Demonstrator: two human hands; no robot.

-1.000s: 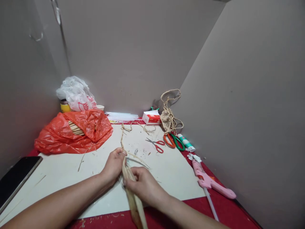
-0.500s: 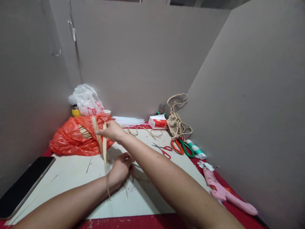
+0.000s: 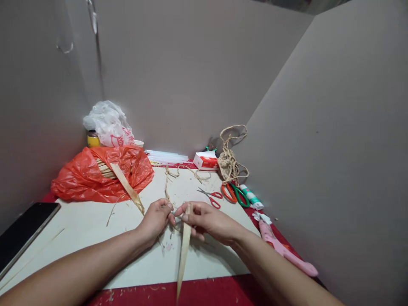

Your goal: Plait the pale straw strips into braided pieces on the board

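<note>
Over the middle of the white board [image 3: 146, 267], my left hand [image 3: 157, 219] pinches the near end of a thin braided straw cord [image 3: 166, 185] that runs away toward the back. My right hand [image 3: 210, 221] is closed on a flat, pale dried-leaf strip [image 3: 184, 255], which hangs down past the board's front edge. The fingertips of both hands nearly meet. Another broad leaf strip [image 3: 127, 187] leans from the red plastic bag [image 3: 76, 180] to the board, just left of my left hand. What lies between my fingertips is partly hidden.
Small red-handled scissors [image 3: 213, 199], larger orange [image 3: 228, 193] and green [image 3: 240, 196] handles, a twine bundle [image 3: 228, 165] and a pink glue gun [image 3: 287, 250] line the right side. A phone [image 3: 25, 233] lies left. White sticks [image 3: 165, 157] and a red-white box [image 3: 205, 161] stand behind.
My right hand has come back from the red bag to beside my left hand, bringing one leaf strip. The other strip now leans on the bag. The view has shifted slightly.
</note>
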